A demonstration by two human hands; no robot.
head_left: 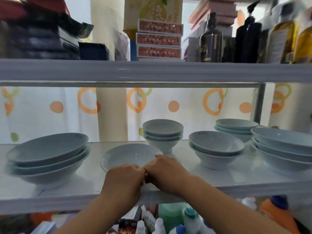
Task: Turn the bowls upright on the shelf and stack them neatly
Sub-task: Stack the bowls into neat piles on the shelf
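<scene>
A single pale blue bowl [128, 156] stands upright at the middle front of the white shelf [236, 179]. My left hand [124, 180] and my right hand [166, 171] meet at its near rim, fingers curled on the rim, hiding the near edge. Left of it stands a stack of three wide bowls [47, 156]. Behind it is a stack of three small footed bowls [163, 134]. To the right are a two-bowl stack [215, 148], a stack at the back [236, 128] and a big stack at the far right [283, 149]. All stand upright.
The upper shelf board [152, 70] hangs low over the bowls, loaded with boxes and dark bottles [211, 39]. A curtain with orange rings [173, 105] backs the shelf. Below the shelf edge are bottles and containers [168, 220]. A metal post [259, 105] stands at the right.
</scene>
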